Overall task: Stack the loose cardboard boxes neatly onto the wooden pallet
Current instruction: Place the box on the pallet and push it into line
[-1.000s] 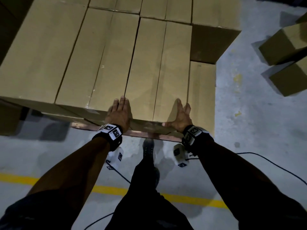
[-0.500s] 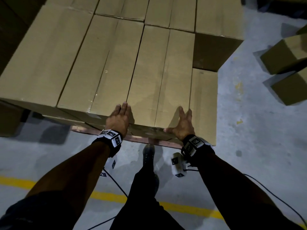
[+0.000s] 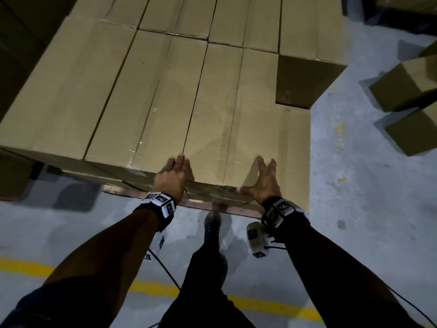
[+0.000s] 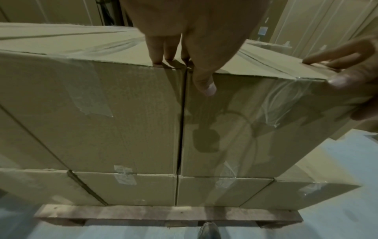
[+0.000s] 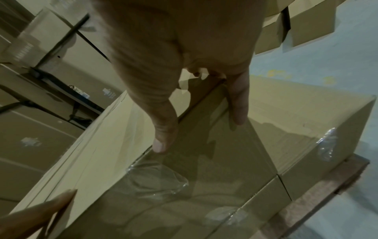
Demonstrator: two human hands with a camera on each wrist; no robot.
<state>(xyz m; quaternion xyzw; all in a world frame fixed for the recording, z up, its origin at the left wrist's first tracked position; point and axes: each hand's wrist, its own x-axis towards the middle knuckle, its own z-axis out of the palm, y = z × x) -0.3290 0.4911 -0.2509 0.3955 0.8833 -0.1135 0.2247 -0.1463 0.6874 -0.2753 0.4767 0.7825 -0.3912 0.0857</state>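
Pressing flat, open-fingered left hand [image 3: 173,178] and right hand [image 3: 263,183] on the top box [image 3: 227,119] at the pallet [image 4: 163,213] front edge, gripping nothing, loose boxes [image 3: 406,91] left on the floor.

A warehouse: stacked cardboard boxes [image 3: 146,95] on a pallet [image 4: 167,213], concrete floor [image 3: 366,209] with yellow line [image 3: 151,286]

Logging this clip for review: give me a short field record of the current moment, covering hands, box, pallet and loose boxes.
left hand: flat, fingers straight, on the top front edge of the box
right hand: fingers spread on the same box's top, thumb at the front edge
box: on the top layer, flush with its neighbours
pallet: wooden, under two layers of boxes
loose boxes: on the floor to the right
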